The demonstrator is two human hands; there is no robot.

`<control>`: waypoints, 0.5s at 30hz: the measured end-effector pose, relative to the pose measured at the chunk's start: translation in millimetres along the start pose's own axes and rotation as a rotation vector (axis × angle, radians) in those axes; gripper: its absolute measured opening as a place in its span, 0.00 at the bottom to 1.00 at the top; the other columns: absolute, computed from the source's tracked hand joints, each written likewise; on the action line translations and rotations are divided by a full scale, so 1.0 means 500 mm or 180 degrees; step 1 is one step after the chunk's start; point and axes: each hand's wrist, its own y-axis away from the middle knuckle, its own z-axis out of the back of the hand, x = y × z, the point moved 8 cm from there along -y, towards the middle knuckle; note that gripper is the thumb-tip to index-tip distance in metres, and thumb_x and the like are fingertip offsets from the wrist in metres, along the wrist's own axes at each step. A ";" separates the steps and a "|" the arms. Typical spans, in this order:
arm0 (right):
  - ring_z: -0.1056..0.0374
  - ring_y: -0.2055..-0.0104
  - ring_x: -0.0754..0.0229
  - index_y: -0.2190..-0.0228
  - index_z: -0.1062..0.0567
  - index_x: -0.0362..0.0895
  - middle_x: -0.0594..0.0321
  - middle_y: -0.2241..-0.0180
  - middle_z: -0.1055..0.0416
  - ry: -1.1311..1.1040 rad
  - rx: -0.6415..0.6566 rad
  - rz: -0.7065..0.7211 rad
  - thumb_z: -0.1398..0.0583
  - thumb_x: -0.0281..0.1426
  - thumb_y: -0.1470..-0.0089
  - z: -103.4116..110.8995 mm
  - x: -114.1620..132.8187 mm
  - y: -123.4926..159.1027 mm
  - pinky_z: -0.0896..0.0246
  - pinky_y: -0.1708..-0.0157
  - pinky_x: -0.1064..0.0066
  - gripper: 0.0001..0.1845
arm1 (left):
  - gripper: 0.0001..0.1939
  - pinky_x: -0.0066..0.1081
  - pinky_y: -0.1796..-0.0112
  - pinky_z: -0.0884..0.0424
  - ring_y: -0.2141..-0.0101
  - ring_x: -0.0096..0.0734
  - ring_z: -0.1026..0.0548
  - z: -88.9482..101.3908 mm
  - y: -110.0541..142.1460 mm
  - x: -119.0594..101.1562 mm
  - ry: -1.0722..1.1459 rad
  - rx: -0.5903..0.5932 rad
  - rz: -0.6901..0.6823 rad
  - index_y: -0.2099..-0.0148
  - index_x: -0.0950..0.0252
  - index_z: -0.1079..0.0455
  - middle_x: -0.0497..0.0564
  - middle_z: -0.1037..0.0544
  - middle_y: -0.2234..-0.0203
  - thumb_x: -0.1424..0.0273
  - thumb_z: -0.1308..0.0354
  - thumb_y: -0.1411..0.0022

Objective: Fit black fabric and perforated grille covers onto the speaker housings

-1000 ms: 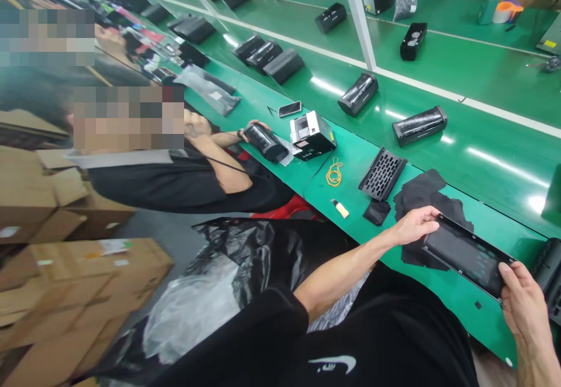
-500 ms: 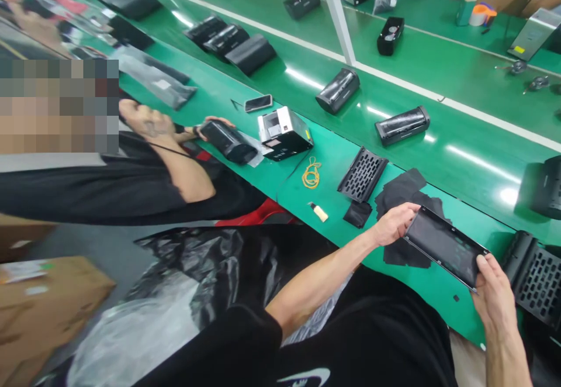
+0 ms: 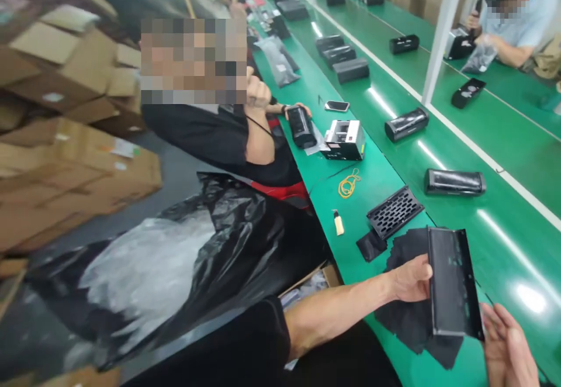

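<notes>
Left hand point(image 3: 414, 279): closed on the panel point(image 3: 453, 293); I have the thumb over its left long rim, about halfway along, with the fingers partly out of my sight at that side.
Right hand point(image 3: 508, 340): loosely open, fingers parted and a little curled, clasping nothing that I can make out from my station. It sits just beside the panel's near right corner; whether a fingertip touches the rim, I cannot tell.
Panel: held up over the bench point(image 3: 349, 252), directly right of my left hand, and ahead and to the left of my right one.
Long axis: runs away from me, roughly along the bench's near edge but turned somewhat off it. My left hand is on one long side; my right is off the other, by the near end. Left is the nearer hand, being in contact.
Cloths point(image 3: 401, 317): black sheets in a loose pile between the bench's near and far edges, partly hidden by the panel and my left arm. I cannot judge the gap between pile and panel.
Grille point(image 3: 397, 214): at the bench's far edge, beyond the cloths, with a small cloth point(image 3: 371, 246) against its near side.
Near edge: a pale-handled tool point(image 3: 338, 224) lies close to it, a yellow cord point(image 3: 348, 183) farther along.
Belt point(image 3: 526, 223): past the far edge, bearing a row of black speakers point(image 3: 454, 182).
Co-worker's hand point(image 3: 302, 108): farther along the bench, on another speaker.
</notes>
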 end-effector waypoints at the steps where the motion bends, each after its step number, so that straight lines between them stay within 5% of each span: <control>1: 0.28 0.45 0.37 0.46 0.28 0.46 0.46 0.46 0.26 0.0630 0.0070 0.0226 0.31 0.59 0.50 -0.009 0.038 -0.059 0.28 0.48 0.43 0.40 | 0.44 0.37 0.50 0.27 0.58 0.40 0.18 0.004 0.006 -0.021 0.0041 0.0009 -0.0099 0.45 0.69 0.22 0.58 0.16 0.56 0.49 0.18 0.60; 3: 0.35 0.37 0.30 0.40 0.31 0.41 0.38 0.40 0.31 0.2060 0.0231 0.0973 0.32 0.59 0.51 -0.074 0.129 -0.186 0.38 0.39 0.37 0.48 | 0.43 0.39 0.46 0.28 0.56 0.41 0.18 0.015 0.021 -0.049 0.0102 0.0066 -0.0233 0.43 0.69 0.22 0.59 0.15 0.54 0.46 0.21 0.54; 5: 0.46 0.30 0.25 0.35 0.36 0.33 0.29 0.35 0.39 0.3284 0.0492 0.2133 0.37 0.58 0.48 -0.198 0.219 -0.301 0.47 0.34 0.34 0.52 | 0.44 0.43 0.42 0.29 0.52 0.45 0.18 0.030 0.037 -0.054 0.0092 0.0160 -0.0236 0.41 0.70 0.23 0.60 0.16 0.52 0.42 0.27 0.48; 7: 0.59 0.25 0.26 0.30 0.41 0.35 0.33 0.29 0.47 0.4342 0.0700 0.3038 0.40 0.49 0.43 -0.334 0.272 -0.400 0.56 0.32 0.31 0.48 | 0.45 0.48 0.40 0.31 0.47 0.51 0.20 0.054 0.052 -0.045 0.0039 0.0165 -0.0210 0.41 0.70 0.23 0.61 0.17 0.50 0.36 0.34 0.45; 10: 0.55 0.26 0.27 0.29 0.41 0.41 0.38 0.29 0.45 0.5569 0.1116 0.3313 0.35 0.38 0.50 -0.478 0.291 -0.530 0.57 0.33 0.31 0.50 | 0.49 0.52 0.39 0.32 0.42 0.56 0.22 0.097 0.068 -0.029 -0.0017 -0.0090 -0.0324 0.41 0.70 0.23 0.63 0.17 0.49 0.31 0.41 0.44; 13: 0.34 0.37 0.30 0.32 0.37 0.43 0.41 0.38 0.31 0.5792 0.1486 0.3089 0.33 0.43 0.52 -0.500 0.285 -0.610 0.41 0.39 0.37 0.49 | 0.51 0.53 0.38 0.33 0.41 0.57 0.24 0.114 0.078 -0.029 -0.0015 -0.0430 -0.0476 0.41 0.70 0.23 0.64 0.17 0.48 0.29 0.42 0.45; 15: 0.26 0.48 0.35 0.33 0.35 0.42 0.42 0.46 0.25 0.5519 0.1461 0.2732 0.36 0.56 0.49 -0.435 0.269 -0.640 0.30 0.49 0.46 0.51 | 0.51 0.54 0.39 0.33 0.42 0.57 0.23 0.097 0.082 -0.041 0.0023 -0.0576 -0.0493 0.41 0.71 0.23 0.64 0.17 0.49 0.29 0.43 0.44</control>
